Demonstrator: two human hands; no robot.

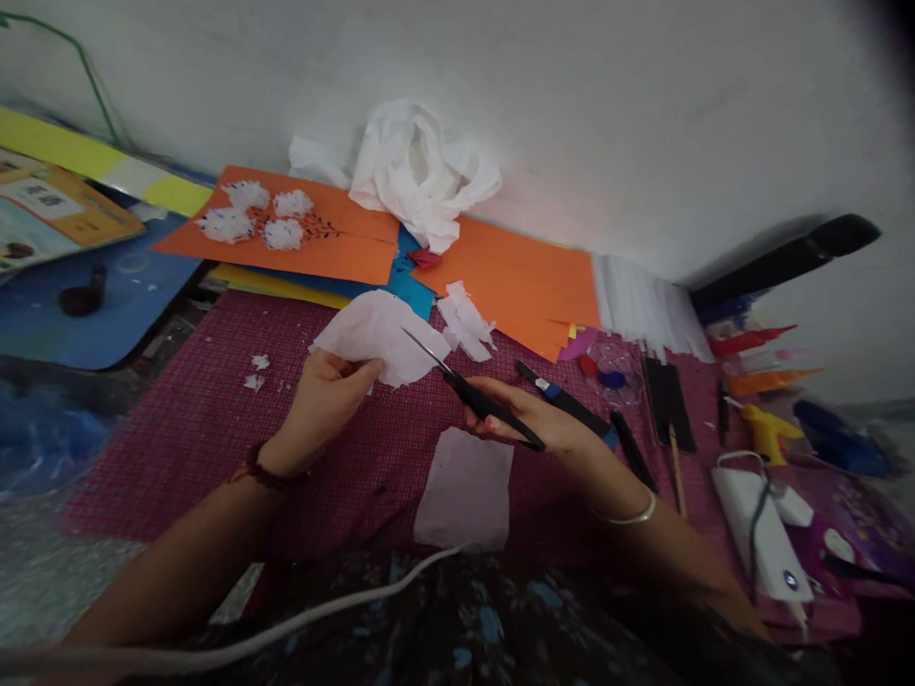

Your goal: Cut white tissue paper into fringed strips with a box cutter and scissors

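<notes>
My left hand (327, 408) pinches the lower left edge of a thin white paper piece (378, 331) with a rounded top, held above the red checked cloth. In my right hand (520, 413) is a pair of scissors (497, 404) with black handles; its blades point up and left and overlap the paper's right side. Whether the blades are cutting the paper at this instant I cannot tell. Below the scissors, a squarish white sheet (467, 488) lies on the cloth near my body. Crumpled white scraps (466, 323) rest just right of the held paper.
An orange card (356, 231) with white fluffy paper flowers lies at the back left, another orange card (522, 281) beside it. Crumpled white tissue (421, 169) leans against the wall. A white power strip (764, 532) and a yellow glue gun (770, 432) are at right. A white cable (317, 620) crosses my lap.
</notes>
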